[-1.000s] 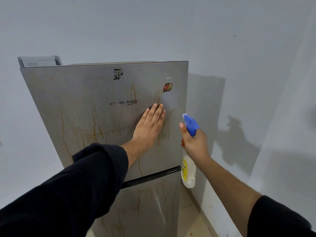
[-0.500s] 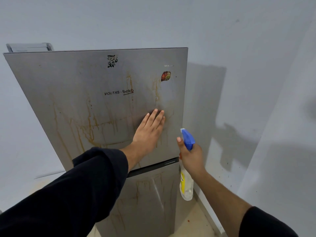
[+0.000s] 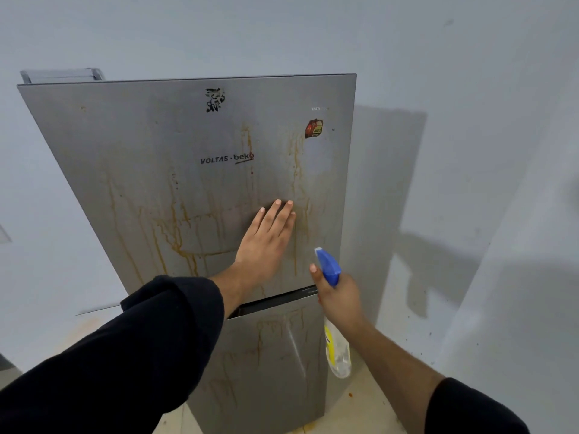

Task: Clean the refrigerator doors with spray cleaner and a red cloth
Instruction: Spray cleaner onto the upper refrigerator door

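On upper door (image 3: pixel 150 170), left hand (image 3: pixel 266 242) flat, right hand (image 3: pixel 340 297) gripping spray bottle (image 3: pixel 336 352)

Left hand (image 3: pixel 266 242) is held flat, fingers (image 3: pixel 277 214) straight and together, arm extended forward. Right hand (image 3: pixel 340 296) is curled round spray bottle (image 3: pixel 328 267) neck, thumb raised.
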